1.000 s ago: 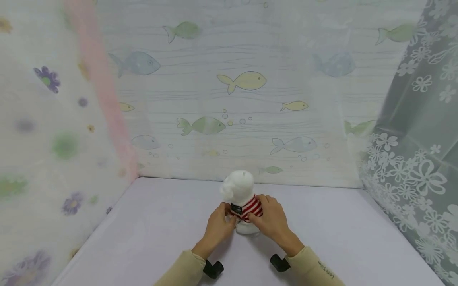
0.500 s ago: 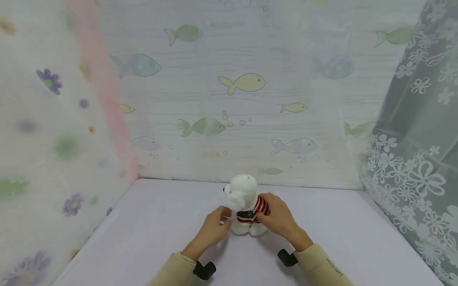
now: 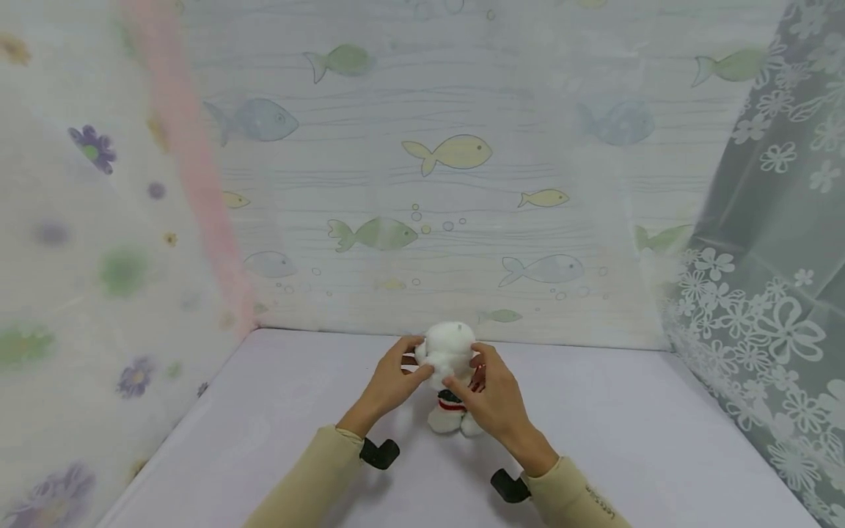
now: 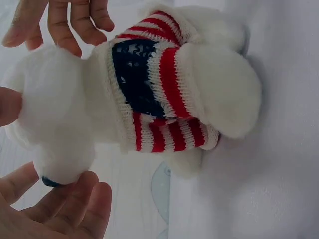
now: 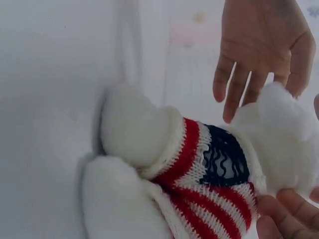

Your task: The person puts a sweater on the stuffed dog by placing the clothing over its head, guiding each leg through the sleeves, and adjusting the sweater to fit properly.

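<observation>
A white plush bear (image 3: 449,337) stands upright on the table, dressed in a red-and-white striped knit sweater (image 4: 172,82) with a navy patch (image 5: 223,155). Around one side of its head curves my left hand (image 3: 389,378), thumb in front and fingers by the snout; in the left wrist view its fingertips meet the snout near the dark nose (image 4: 51,181). My right hand (image 3: 498,403) cups the other side, its thumb across the front and its fingers at the head and neck. Much of the sweater is hidden behind that hand in the head view.
The white table (image 3: 284,411) ends at a fish-patterned curtain (image 3: 449,220). Flower-print cloth (image 3: 79,293) hangs on the left and a sheer floral curtain (image 3: 779,293) on the right. Black wrist devices (image 3: 381,454) show below the cuffs.
The bear first turned its snout leftward. My left hand let go, then came up to the head; my right hand has shifted from the sweater up to the head too.
</observation>
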`<action>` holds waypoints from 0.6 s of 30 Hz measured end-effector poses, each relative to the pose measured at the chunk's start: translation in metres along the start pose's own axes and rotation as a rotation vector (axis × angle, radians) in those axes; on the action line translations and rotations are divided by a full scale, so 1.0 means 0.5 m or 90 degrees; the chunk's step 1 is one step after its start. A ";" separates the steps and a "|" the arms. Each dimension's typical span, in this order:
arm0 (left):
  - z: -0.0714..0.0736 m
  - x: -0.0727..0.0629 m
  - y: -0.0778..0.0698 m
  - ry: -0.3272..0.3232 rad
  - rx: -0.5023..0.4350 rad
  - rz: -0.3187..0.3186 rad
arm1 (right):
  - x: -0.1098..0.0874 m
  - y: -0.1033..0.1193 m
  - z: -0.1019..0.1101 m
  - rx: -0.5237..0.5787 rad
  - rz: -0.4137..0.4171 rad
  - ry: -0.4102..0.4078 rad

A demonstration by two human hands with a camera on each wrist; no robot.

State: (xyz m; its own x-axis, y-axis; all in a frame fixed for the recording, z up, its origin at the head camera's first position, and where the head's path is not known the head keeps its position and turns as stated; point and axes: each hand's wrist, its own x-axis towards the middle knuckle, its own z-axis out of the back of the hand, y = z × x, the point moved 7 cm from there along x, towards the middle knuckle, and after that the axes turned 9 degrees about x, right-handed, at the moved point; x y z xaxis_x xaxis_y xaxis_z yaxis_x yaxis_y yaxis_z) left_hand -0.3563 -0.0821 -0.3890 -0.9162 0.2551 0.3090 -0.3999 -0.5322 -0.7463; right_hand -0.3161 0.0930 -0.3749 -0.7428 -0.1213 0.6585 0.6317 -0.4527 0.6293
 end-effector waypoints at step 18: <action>-0.044 -0.074 -0.069 -0.053 0.037 -0.125 | 0.003 -0.047 0.038 0.064 -0.063 0.045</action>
State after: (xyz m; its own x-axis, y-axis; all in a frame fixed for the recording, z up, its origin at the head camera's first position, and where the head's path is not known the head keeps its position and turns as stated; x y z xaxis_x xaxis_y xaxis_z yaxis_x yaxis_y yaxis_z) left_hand -0.3083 -0.0556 -0.3877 -0.8188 0.2915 0.4945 -0.5691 -0.5248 -0.6330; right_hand -0.3279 0.1202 -0.3809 -0.8144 -0.1438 0.5622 0.5705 -0.3754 0.7305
